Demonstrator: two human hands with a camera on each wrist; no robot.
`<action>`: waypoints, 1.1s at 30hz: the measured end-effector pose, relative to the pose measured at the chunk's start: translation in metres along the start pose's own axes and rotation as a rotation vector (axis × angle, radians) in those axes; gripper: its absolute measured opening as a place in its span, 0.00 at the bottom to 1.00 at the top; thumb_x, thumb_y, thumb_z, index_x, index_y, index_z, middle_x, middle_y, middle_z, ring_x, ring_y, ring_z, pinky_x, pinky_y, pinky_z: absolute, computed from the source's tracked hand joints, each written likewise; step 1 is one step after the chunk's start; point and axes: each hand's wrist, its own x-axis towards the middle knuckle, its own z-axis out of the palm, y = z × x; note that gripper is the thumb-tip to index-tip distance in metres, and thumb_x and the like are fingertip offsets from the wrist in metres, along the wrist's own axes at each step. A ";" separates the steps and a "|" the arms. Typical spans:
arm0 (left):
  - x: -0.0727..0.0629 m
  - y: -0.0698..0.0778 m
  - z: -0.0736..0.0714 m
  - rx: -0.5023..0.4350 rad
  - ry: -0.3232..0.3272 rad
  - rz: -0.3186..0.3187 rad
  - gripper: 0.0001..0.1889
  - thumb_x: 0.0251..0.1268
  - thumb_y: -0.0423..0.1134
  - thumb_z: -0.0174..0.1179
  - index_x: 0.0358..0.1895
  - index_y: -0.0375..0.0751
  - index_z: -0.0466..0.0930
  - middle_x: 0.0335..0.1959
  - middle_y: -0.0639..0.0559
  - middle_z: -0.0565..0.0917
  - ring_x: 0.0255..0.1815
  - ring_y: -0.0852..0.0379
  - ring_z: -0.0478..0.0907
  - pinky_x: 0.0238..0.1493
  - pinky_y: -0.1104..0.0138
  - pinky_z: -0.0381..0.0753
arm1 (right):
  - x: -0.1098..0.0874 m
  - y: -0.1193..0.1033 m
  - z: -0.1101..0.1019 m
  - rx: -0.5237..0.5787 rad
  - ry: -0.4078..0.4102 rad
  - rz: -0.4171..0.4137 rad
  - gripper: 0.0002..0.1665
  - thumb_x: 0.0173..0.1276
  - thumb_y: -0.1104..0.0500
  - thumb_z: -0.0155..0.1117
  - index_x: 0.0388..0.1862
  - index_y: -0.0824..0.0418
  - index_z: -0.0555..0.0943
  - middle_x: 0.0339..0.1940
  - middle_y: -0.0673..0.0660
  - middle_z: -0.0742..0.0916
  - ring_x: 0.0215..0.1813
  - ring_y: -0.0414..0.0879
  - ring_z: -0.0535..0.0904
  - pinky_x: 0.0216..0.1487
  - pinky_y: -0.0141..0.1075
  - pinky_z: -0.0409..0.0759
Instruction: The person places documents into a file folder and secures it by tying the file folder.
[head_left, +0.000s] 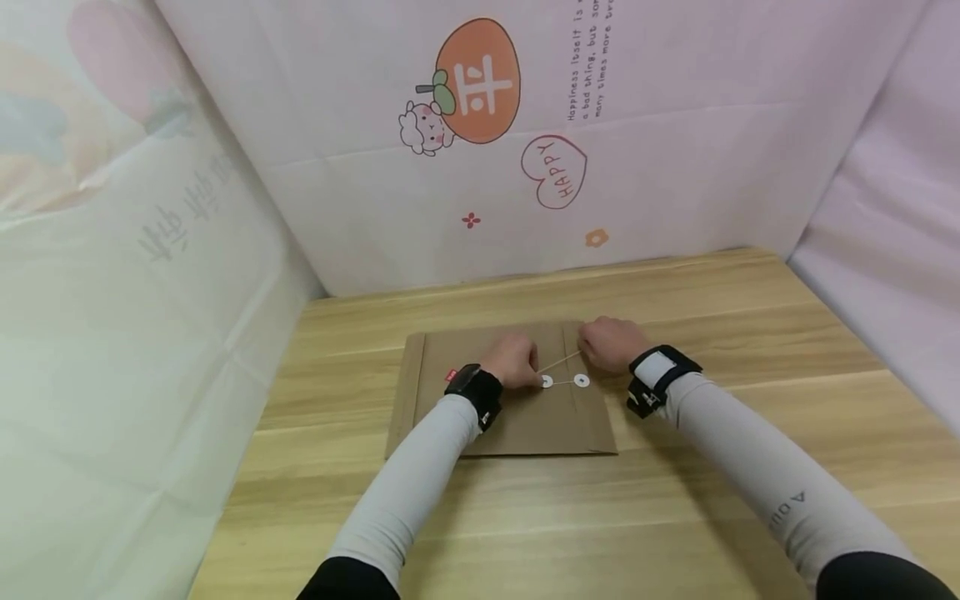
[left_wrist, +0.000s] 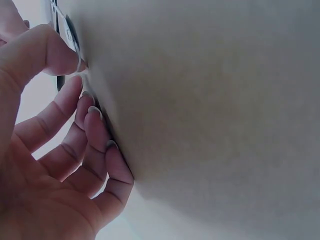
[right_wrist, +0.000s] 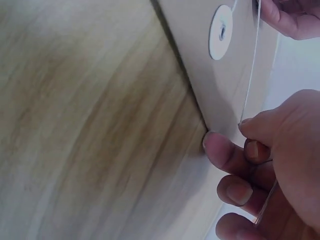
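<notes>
A brown kraft paper envelope lies flat, with two white round buttons, a left button and a right button, joined by a strand of string. My left hand is bent over the envelope at the left button; in the left wrist view its thumb and index fingertip meet at the string, while the other fingertips rest on the paper. My right hand, at the envelope's upper right edge, pinches the string between thumb and index finger. The string runs taut between both hands.
The envelope lies on a wood-grain table. A printed white cloth hangs behind the table, and more cloth hangs at the left and right sides. A small red label shows beside the left wrist strap.
</notes>
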 end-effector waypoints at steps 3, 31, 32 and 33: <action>-0.001 0.001 0.002 0.001 0.011 0.006 0.13 0.54 0.45 0.77 0.23 0.46 0.83 0.22 0.57 0.79 0.25 0.59 0.75 0.26 0.70 0.72 | -0.002 0.003 0.003 -0.003 0.006 0.001 0.14 0.74 0.62 0.56 0.25 0.55 0.75 0.21 0.51 0.78 0.26 0.47 0.75 0.26 0.43 0.74; -0.003 0.018 0.006 0.151 0.008 0.186 0.24 0.69 0.51 0.65 0.64 0.46 0.78 0.61 0.50 0.80 0.61 0.54 0.76 0.62 0.62 0.74 | -0.061 0.021 0.012 0.056 0.024 0.085 0.20 0.76 0.58 0.56 0.20 0.54 0.71 0.19 0.49 0.75 0.25 0.44 0.71 0.29 0.41 0.72; -0.003 0.021 0.008 0.168 -0.002 0.218 0.29 0.70 0.53 0.64 0.70 0.48 0.74 0.69 0.50 0.75 0.68 0.51 0.72 0.69 0.59 0.70 | -0.062 0.020 0.011 0.061 0.021 0.093 0.20 0.76 0.58 0.56 0.21 0.54 0.71 0.19 0.49 0.75 0.25 0.44 0.71 0.29 0.41 0.72; -0.004 0.024 0.009 0.185 -0.013 0.246 0.33 0.70 0.56 0.63 0.75 0.49 0.69 0.75 0.51 0.70 0.75 0.49 0.66 0.74 0.56 0.64 | -0.063 0.020 0.010 0.063 0.018 0.100 0.20 0.77 0.58 0.56 0.21 0.54 0.71 0.19 0.50 0.75 0.25 0.44 0.71 0.29 0.41 0.72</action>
